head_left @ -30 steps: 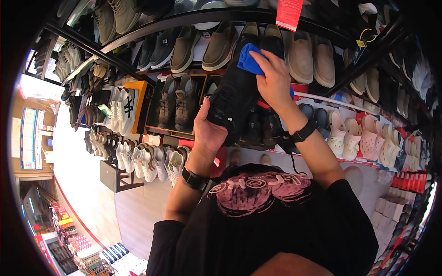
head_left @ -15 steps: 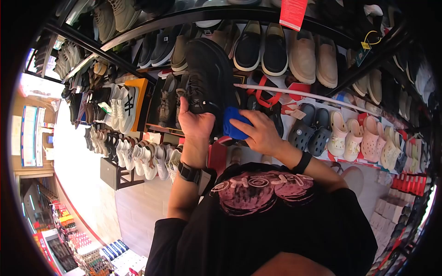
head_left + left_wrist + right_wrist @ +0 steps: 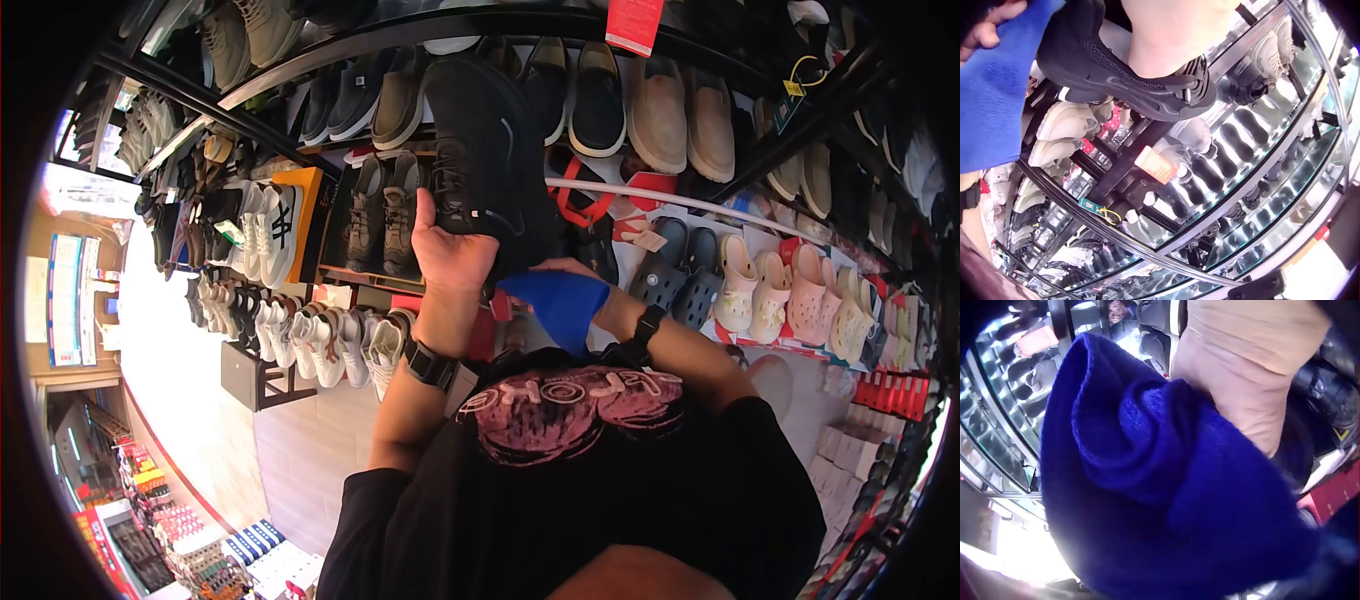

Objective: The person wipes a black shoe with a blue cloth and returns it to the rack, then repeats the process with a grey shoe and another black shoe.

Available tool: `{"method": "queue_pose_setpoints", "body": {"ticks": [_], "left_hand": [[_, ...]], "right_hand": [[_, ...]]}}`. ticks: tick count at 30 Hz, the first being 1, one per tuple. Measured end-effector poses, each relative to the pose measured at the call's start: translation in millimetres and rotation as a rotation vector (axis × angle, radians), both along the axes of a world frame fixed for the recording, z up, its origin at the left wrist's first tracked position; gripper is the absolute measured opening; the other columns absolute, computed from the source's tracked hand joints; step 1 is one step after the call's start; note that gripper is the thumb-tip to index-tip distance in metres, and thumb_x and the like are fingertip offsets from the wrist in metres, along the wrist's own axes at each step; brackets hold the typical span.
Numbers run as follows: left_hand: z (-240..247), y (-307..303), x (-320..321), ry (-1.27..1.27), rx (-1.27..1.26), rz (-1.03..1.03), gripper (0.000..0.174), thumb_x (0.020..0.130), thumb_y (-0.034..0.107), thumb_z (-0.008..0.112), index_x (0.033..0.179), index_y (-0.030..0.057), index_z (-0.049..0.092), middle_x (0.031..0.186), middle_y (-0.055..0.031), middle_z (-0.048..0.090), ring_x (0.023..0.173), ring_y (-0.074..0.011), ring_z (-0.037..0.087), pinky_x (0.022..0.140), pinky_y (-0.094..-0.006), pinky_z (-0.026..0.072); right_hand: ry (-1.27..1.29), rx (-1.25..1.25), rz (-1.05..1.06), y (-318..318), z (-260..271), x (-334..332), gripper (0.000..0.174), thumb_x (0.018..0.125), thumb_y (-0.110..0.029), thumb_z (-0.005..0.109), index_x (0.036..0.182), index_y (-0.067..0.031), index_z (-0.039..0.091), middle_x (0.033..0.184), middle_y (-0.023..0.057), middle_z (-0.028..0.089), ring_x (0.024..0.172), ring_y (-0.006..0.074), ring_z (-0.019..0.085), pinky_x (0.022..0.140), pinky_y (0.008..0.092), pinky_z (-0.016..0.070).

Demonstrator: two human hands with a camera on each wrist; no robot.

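A black lace-up shoe (image 3: 485, 150) is held up by the left hand (image 3: 452, 250), whose thumb lies along its laced side; the other fingers are hidden beneath it. At the shoe's heel end, the right hand (image 3: 590, 285) holds a blue cloth (image 3: 562, 305) that hangs down over part of the hand. In the left wrist view the shoe (image 3: 1122, 75) shows its side, and curled right fingertips (image 3: 984, 34) grip the top of the cloth (image 3: 991, 94). The cloth (image 3: 1166, 469) fills much of the right wrist view and covers the fingers there.
Shelves of shoes stand beyond the hands, with loafers (image 3: 658, 115) above and clogs (image 3: 735, 285) to the right. A pale rod (image 3: 690, 208) crosses in front of the lower shelf. Brown shoes (image 3: 400, 215) sit in a box at the left. A red tag (image 3: 632, 25) hangs above.
The shoe swung from low and tilted to upright, then shifted slightly right. The right hand came down from the toe to the heel end, and the bunched cloth now hangs spread out.
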State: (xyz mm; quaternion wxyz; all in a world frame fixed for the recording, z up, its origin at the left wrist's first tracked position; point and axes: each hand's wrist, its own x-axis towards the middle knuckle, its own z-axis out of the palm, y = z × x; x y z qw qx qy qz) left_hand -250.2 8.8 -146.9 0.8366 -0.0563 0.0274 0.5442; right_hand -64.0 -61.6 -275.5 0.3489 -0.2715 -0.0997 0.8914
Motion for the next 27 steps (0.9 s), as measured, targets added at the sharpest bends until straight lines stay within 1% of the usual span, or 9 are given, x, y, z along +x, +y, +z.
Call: {"method": "queue_pose_setpoints", "body": {"ticks": [2,4,11,13,16,17,20,23,27], "left_hand": [[-2.5,1.9,3.5,0.082,-0.025,0.03,0.053,0.098,0.038,0.041,0.133,-0.0008,0.047,0.139,-0.0151,0.048,0.132,-0.0307,0.041,0.115,-0.0456,0.0227],[-11.4,3.0,0.8,0.019,0.044,-0.023,0.052,0.098,0.037,0.042,0.135,0.0009,0.046,0.14,-0.0141,0.047,0.132,-0.03,0.04,0.115,-0.0457,0.0225],[-19.7,-17.1,-22.1,0.035,0.101,-0.044,0.05,0.099,0.037,0.04,0.135,0.0025,0.046,0.14,-0.0139,0.047,0.132,-0.0298,0.041,0.114,-0.047,0.0237],[-20.6,-22.1,-30.7,0.077,0.136,-0.052,0.051,0.099,0.038,0.04,0.135,0.002,0.047,0.139,-0.0142,0.048,0.131,-0.0301,0.042,0.113,-0.0474,0.0254],[-24.4,-30.8,-43.8,0.133,0.158,-0.058,0.052,0.099,0.04,0.039,0.134,0.0026,0.047,0.138,-0.0151,0.049,0.13,-0.0319,0.044,0.112,-0.0505,0.0268],[-25.7,-34.2,-46.3,0.142,0.175,-0.098,0.051,0.098,0.04,0.04,0.134,0.0041,0.048,0.138,-0.0147,0.049,0.13,-0.0327,0.043,0.112,-0.0513,0.0262],[-16.8,-44.6,-38.3,0.062,0.234,-0.18,0.052,0.098,0.042,0.043,0.134,0.006,0.048,0.138,-0.0142,0.049,0.129,-0.0341,0.043,0.112,-0.0525,0.0263],[-12.6,-50.6,-26.4,0.033,0.261,-0.192,0.055,0.097,0.044,0.043,0.135,0.0053,0.046,0.14,-0.0147,0.046,0.13,-0.0344,0.042,0.111,-0.0532,0.0266],[-23.3,-53.2,-28.2,0.139,0.153,-0.194,0.061,0.096,0.046,0.043,0.138,0.0016,0.042,0.138,-0.0182,0.047,0.127,-0.0363,0.045,0.11,-0.0527,0.031]], "right_hand": [[0.125,0.212,0.135,3.0,10.6,-2.4,0.03,0.087,0.001,0.059,0.116,0.0048,0.057,0.112,0.021,0.064,0.097,0.0246,0.066,0.08,0.0317,0.0575],[-0.171,0.4,-0.025,-10.0,35.8,-3.4,0.035,0.097,-0.017,0.047,0.112,0.0126,0.057,0.106,0.0218,0.065,0.091,0.0253,0.067,0.073,0.0288,0.0583],[0.122,0.099,0.034,-15.7,76.8,23.8,0.031,0.091,-0.003,0.055,0.121,0.0056,0.054,0.117,0.0216,0.061,0.102,0.0246,0.065,0.076,0.0274,0.0582],[-0.178,0.352,0.011,-21.1,94.9,35.3,0.034,0.093,-0.009,0.053,0.123,0.0067,0.052,0.12,0.0203,0.06,0.098,0.0231,0.066,0.069,0.0256,0.0572],[0.025,0.111,0.031,8.4,76.0,58.4,0.037,0.092,-0.018,0.052,0.12,0.0057,0.053,0.116,0.0179,0.062,0.09,0.0219,0.067,0.067,0.0247,0.0555],[-0.112,0.152,-0.004,10.9,84.1,64.5,0.04,0.087,-0.024,0.057,0.117,0.0027,0.056,0.108,0.0161,0.065,0.084,0.0219,0.067,0.068,0.0262,0.0557],[-0.346,-0.142,-0.037,13.0,100.4,52.0,0.041,0.084,-0.025,0.061,0.116,0.0006,0.057,0.1,0.0148,0.066,0.082,0.0228,0.067,0.069,0.0291,0.0561],[-0.346,-0.032,0.082,27.7,18.1,33.6,0.043,0.081,-0.022,0.064,0.118,-0.0021,0.056,0.098,0.0138,0.066,0.08,0.024,0.067,0.07,0.0361,0.0572],[-0.344,0.003,0.101,25.4,32.4,9.3,0.04,0.081,-0.012,0.061,0.12,-0.0041,0.056,0.1,0.0121,0.066,0.082,0.0233,0.068,0.071,0.0387,0.0574]]}}
